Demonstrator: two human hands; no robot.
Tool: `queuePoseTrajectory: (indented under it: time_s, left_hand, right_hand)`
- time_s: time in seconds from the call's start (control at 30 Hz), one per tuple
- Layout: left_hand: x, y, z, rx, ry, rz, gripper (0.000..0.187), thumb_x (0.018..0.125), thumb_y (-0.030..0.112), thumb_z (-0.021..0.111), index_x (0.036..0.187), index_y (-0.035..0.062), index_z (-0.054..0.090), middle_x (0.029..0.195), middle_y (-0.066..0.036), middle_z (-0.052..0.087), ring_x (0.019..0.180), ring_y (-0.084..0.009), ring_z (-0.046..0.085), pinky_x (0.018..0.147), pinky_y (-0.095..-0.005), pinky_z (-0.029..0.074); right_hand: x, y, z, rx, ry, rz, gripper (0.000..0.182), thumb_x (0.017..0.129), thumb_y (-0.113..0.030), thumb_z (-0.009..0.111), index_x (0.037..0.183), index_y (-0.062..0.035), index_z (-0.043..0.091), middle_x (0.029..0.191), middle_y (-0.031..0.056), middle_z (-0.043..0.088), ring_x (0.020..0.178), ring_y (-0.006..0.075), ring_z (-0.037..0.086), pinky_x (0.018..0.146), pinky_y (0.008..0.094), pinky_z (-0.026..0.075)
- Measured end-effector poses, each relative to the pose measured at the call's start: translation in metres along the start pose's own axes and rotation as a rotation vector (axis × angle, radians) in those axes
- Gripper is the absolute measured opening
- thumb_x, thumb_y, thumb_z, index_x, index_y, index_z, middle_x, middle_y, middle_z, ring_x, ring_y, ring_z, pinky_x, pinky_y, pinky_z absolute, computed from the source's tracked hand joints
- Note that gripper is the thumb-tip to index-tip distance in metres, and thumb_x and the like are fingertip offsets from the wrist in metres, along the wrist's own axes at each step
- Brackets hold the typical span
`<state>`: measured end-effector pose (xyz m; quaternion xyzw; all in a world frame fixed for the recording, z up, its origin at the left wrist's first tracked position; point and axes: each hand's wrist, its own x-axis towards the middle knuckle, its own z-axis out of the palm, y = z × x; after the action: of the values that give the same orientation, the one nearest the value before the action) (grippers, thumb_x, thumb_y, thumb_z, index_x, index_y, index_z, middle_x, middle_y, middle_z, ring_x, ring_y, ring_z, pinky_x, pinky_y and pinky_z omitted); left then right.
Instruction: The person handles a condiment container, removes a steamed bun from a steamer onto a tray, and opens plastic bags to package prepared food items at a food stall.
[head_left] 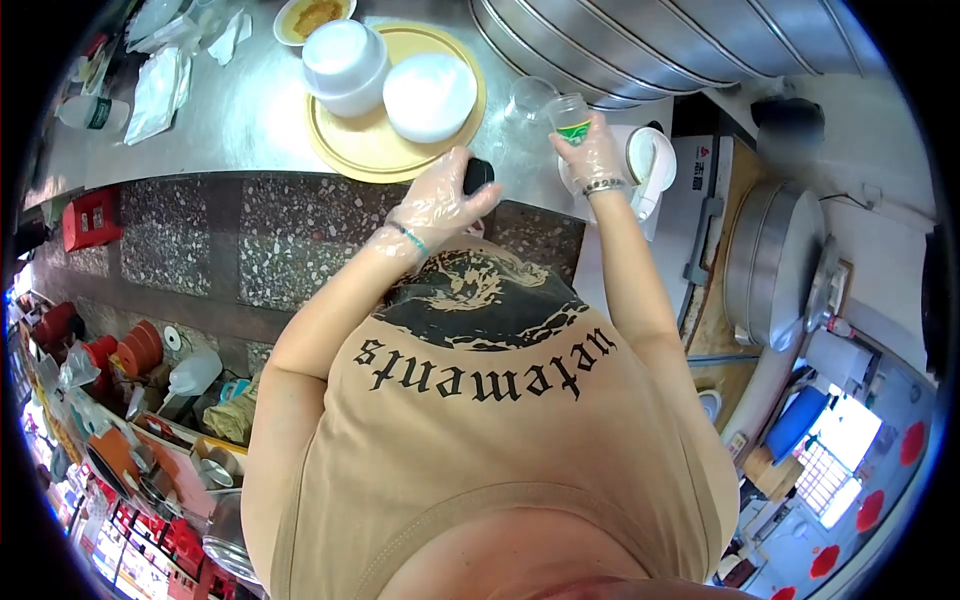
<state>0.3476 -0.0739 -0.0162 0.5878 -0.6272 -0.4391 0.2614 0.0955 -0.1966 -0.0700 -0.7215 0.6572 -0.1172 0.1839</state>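
Observation:
Both hands wear clear plastic gloves. My left hand (440, 205) is closed round a black lid (478, 175), near the front edge of the steel counter (240, 140). To the right, my right hand (595, 160) grips a small clear jar (568, 115) with a green label. The jar's mouth faces away from me, and its contents cannot be made out. Just left of it a clear plastic cup (530, 100) stands on the counter. Beside my right hand is a white tub (650, 160) with a white handle across it.
A round yellow board (335, 145) bears two white rounded containers (430, 97). Behind it sits a bowl (292, 28) with brown crumbly food. Large metal steamers (600, 45) line the back right. A plastic bottle (95, 113) and white bags (158, 90) lie at left.

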Motion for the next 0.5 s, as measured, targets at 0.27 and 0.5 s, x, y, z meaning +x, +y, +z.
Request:
queuePoseTrajectory:
  time_s: [0.27,0.5]
  left_hand:
    - [-0.013,-0.016,0.012,-0.007,0.034,0.008,0.058,0.085,0.043,0.065,0.115,-0.0046,0.050,0.097,-0.025,0.059,0.091,-0.0372,0.058,0.082,-0.0417,0.045]
    - [-0.016,-0.014,0.010,-0.045,0.020,-0.029,0.061,0.085,0.044,0.064,0.116,-0.0061,0.049,0.100,-0.026,0.060,0.095,-0.0385,0.059,0.084,-0.0419,0.045]
  right_hand:
    - [0.021,-0.018,-0.009,-0.164,-0.179,0.108,0.072,0.069,-0.046,0.075,0.118,0.0001,0.049,0.108,0.0257,0.063,0.102,0.0399,0.062,0.087,0.0450,0.049]
    - [0.023,-0.023,-0.010,-0.273,-0.291,0.150,0.071,0.071,-0.050,0.071,0.116,0.0018,0.051,0.111,0.0256,0.063,0.105,0.0386,0.061,0.091,0.0436,0.048]
